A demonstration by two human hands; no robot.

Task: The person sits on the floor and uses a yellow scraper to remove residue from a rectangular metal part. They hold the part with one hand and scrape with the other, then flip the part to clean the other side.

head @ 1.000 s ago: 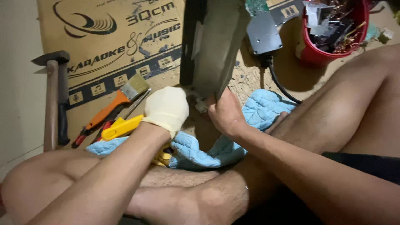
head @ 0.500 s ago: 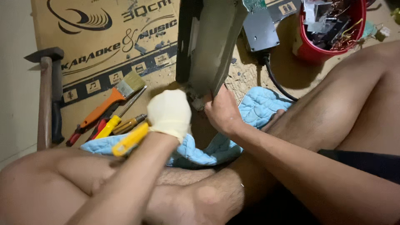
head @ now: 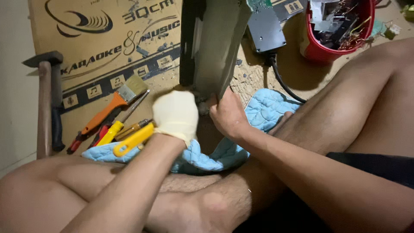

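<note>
Gripping yellow-handled tool (head: 131, 140) in gloved left hand (head: 176, 114), bare right hand (head: 227, 115) clutching grey panel (head: 215, 47) edge, blue cloth (head: 263, 112) lying just beneath.

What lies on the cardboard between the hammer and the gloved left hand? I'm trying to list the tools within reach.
In the head view, a paintbrush with an orange handle, yellow-handled screwdrivers and red-handled pliers lie between the hammer and the left hand.

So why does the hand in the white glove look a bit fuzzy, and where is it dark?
Head view: the gloved left hand is softly smeared, like motion blur, while the bare right hand is sharper; the red bucket casts a dark shadow on the cardboard; the bottom right corner is nearly black.
</note>
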